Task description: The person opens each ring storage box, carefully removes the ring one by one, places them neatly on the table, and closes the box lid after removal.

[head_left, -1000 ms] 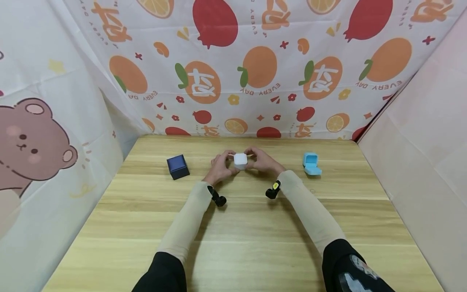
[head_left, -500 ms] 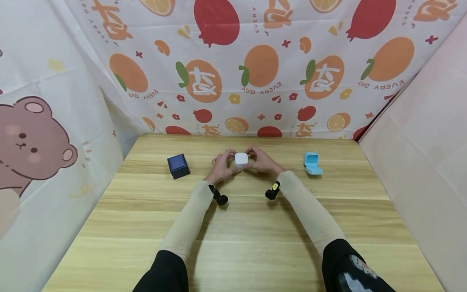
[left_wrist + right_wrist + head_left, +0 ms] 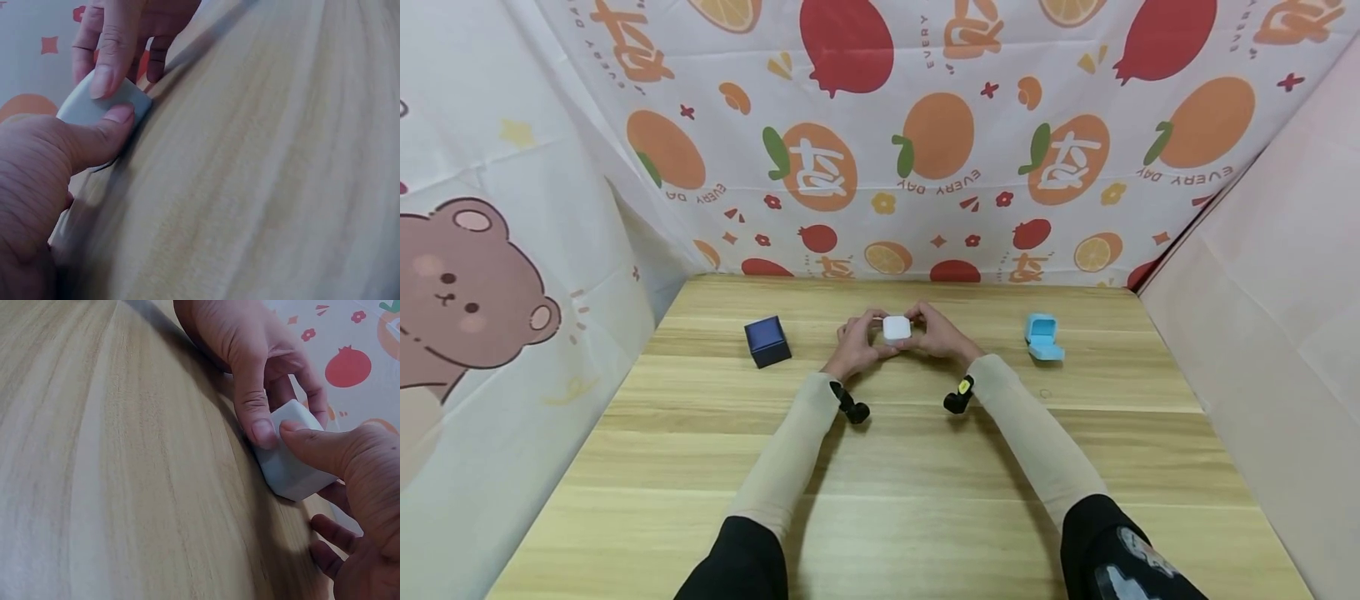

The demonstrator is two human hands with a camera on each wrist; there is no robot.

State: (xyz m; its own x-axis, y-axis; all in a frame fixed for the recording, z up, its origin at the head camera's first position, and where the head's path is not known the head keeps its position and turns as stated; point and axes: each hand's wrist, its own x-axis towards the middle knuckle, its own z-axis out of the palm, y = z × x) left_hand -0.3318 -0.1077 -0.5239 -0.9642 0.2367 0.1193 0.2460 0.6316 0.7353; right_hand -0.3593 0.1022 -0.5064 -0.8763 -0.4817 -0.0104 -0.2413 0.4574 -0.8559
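Observation:
A small white jewelry box (image 3: 897,327) with rounded corners is at the far middle of the table, its lid down. My left hand (image 3: 855,347) grips it from the left, thumb on the near face. From the other side my right hand (image 3: 942,335) pinches it, its thumb also on the near face. In the left wrist view both thumbs press the white box (image 3: 81,109) close together. The right wrist view shows the box's lower edge (image 3: 294,494) right at the tabletop; fingers behind it are partly hidden.
To the left stands a dark blue box (image 3: 767,342) with its lid down. At the right a light blue jewelry box (image 3: 1042,323) has its lid raised. A fruit-print cloth (image 3: 880,204) hangs behind the wooden table (image 3: 925,483).
Both hands keep their hold on the white box, which stays in about the same place. Only a slight shift of the whole head view shows.

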